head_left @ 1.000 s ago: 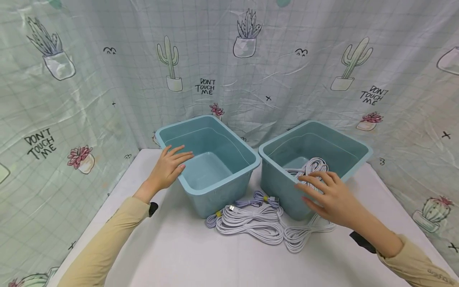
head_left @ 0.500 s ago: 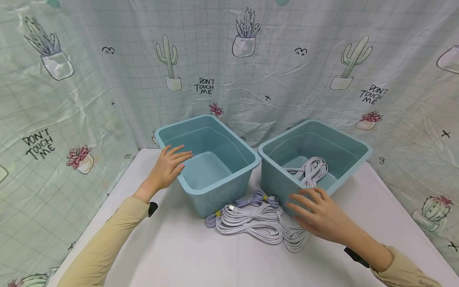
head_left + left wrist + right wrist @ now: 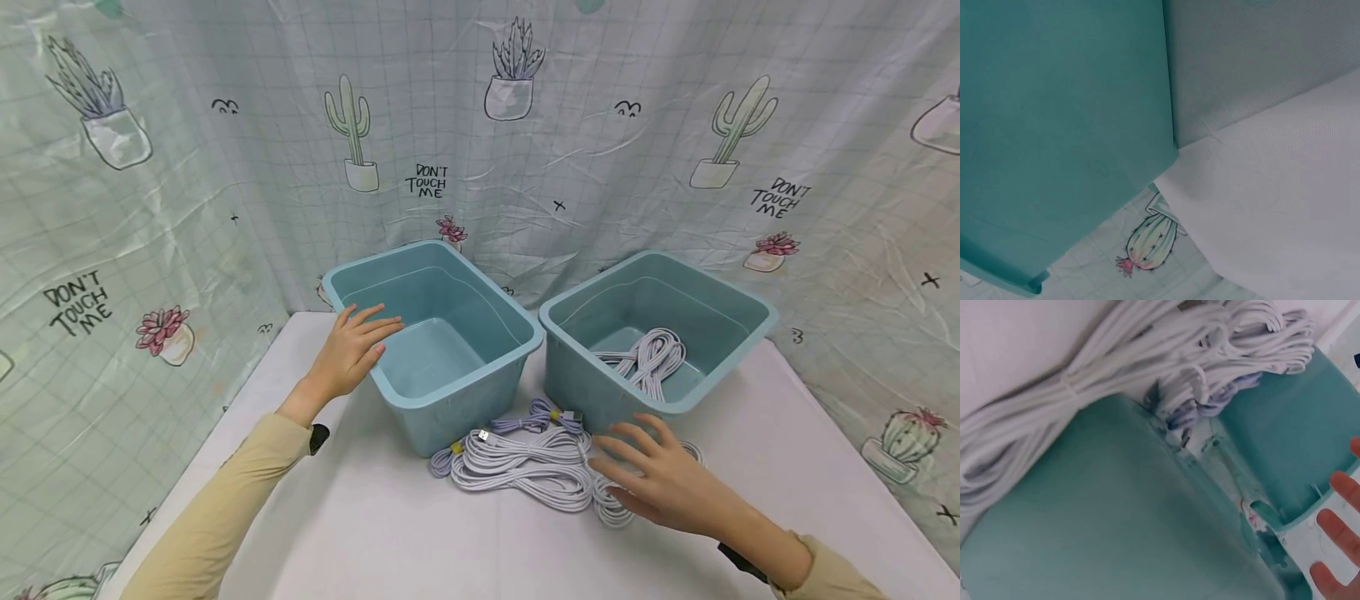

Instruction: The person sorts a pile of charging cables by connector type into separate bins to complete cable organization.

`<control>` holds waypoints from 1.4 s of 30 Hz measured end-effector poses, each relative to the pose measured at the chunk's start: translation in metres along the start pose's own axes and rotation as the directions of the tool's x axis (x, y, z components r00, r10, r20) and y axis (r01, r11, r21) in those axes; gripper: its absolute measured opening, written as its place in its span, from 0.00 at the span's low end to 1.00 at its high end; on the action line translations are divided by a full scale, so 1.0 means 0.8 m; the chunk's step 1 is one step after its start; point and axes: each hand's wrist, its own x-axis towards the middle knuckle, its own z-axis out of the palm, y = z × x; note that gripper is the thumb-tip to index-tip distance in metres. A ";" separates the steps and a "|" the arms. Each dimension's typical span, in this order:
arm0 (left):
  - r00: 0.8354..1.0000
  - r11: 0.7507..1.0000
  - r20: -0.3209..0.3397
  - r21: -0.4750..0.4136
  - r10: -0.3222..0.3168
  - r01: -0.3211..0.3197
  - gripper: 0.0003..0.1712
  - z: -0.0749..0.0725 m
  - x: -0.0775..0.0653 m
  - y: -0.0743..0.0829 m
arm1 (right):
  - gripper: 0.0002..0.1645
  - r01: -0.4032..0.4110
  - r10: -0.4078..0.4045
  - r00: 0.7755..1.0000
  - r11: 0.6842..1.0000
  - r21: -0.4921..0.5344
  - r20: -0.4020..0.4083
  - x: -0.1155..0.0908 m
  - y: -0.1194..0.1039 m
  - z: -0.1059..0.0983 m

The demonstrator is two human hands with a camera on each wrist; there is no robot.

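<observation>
OK, quick look from here: L hand (image 3: 352, 354) rests on the side rim of the L bin (image 3: 465, 421), fingers fairly straight & spread over the edge, no cable held. L wrist view has only bin wall, table & curtain (image 3: 1147, 244), so no closer look at those fingers. R hand (image 3: 663, 487) is over the tied coil (image 3: 613, 503) on the table (image 3: 375, 533), in front of the R bin (image 3: 585, 392). Its fingers are spread, slightly bent, nothing in them; in the R wrist view the fingertips (image 3: 1338, 528) stand apart. Can't tell if the palm touches the coil.

Other cables: big coil (image 3: 517, 467) right beside the tied coil, to its left; what looks like two purple cables by it, one (image 3: 513, 425) behind, the other (image 3: 442, 461) near the L bin's front corner; white coil (image 3: 651, 358) inside the R bin.

Handling tips, my judgement only: for the tied coil, best hold is at the tie (image 3: 1071, 387), where the strands bunch, b/c pinching one loop end would prob. pull it slack. Go in from above, thumb one side, fingers the other. Check no loop of the big coil gets caught; a snag would drag both. Any lift needs height to clear the R bin's rim. L hand: light pressure, enough to steady, not tip.
</observation>
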 end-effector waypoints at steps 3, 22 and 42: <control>1.000 1.000 0.001 -0.002 -0.001 0.001 0.36 0.000 0.000 0.000 | 0.23 0.016 -0.016 1.000 0.999 0.028 0.001 -0.004 -0.002 0.005; 1.000 1.000 0.002 0.008 0.004 -0.004 0.36 0.000 0.000 -0.001 | 0.36 -0.030 0.012 0.974 0.997 0.075 0.226 -0.051 -0.003 0.048; 1.000 1.000 -0.005 0.009 0.005 -0.005 0.37 0.001 -0.001 -0.002 | 0.35 0.007 -0.024 0.963 0.998 0.063 0.267 -0.068 0.001 0.069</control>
